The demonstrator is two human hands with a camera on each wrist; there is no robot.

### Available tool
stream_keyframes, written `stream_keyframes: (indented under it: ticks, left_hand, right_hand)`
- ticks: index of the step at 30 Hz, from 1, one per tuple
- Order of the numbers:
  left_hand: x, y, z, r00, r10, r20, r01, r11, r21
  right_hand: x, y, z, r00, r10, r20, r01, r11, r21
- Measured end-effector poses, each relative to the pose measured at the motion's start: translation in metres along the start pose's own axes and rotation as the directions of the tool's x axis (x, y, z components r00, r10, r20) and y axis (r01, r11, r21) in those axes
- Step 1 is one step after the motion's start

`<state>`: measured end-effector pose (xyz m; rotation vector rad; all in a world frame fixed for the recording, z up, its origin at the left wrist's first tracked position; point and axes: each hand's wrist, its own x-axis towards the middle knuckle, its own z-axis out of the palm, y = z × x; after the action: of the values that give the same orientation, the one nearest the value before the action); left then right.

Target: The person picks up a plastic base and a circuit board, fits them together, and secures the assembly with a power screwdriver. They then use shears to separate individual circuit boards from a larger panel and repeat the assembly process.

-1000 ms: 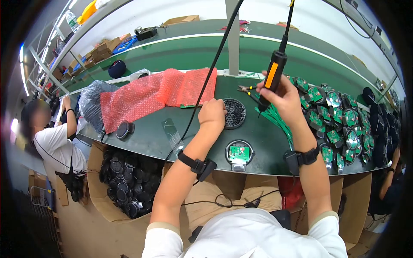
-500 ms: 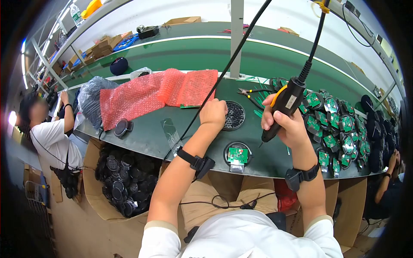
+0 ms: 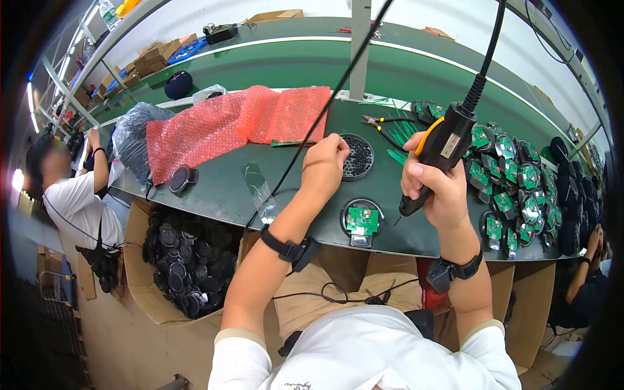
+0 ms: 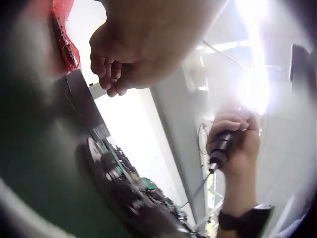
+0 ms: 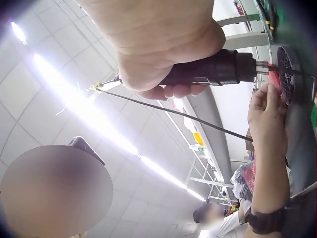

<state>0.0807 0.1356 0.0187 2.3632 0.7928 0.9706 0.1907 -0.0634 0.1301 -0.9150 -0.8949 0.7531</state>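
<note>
My right hand (image 3: pixel 439 185) grips a black electric screwdriver (image 3: pixel 448 144) with an orange strip, its thin bit angled down toward the table. Left of it, a green circuit board (image 3: pixel 362 221) sits in a round black housing near the table's front edge. My left hand (image 3: pixel 325 166) is at the left rim of a round dish (image 3: pixel 359 158) full of small black parts. Its fingers are curled, thumb against fingertips; in the left wrist view the fingers (image 4: pixel 106 74) show nothing visible between them.
Many housings with green boards (image 3: pixel 504 175) crowd the right side. Cutting pliers (image 3: pixel 383 127) and green strips (image 3: pixel 406 133) lie behind the dish. Red bubble wrap (image 3: pixel 214 127) covers the back left. A carton (image 3: pixel 140 273) of black round parts stands below the front edge. Another person (image 3: pixel 71 188) works at left.
The right hand has brought the screwdriver down and to the right, its bit nearer the housing. The left hand has stayed by the dish, its fingertips shifting slightly. The view has tilted a little.
</note>
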Motion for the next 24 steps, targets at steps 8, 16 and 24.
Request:
stream_keyframes:
  ticks: [8, 16, 24]
  left_hand:
    - [-0.071, 0.032, -0.045, 0.836, -0.296, 0.463, 0.53, 0.656, -0.538]
    - [-0.1, 0.028, -0.044, 0.938, -0.178, 0.298, 0.316, 0.795, -0.518]
    - [-0.107, 0.034, -0.04, 0.939, -0.216, 0.269, 0.338, 0.728, -0.597]
  right_hand:
    - [0.004, 0.009, 0.022, 0.997, -0.043, -0.069, 0.038, 0.997, -0.073]
    - [0.019, 0.025, 0.036, 0.992, -0.101, -0.076, 0.107, 0.991, 0.078]
    - [0.019, 0.027, 0.048, 0.989, -0.113, -0.091, 0.113, 0.994, -0.011]
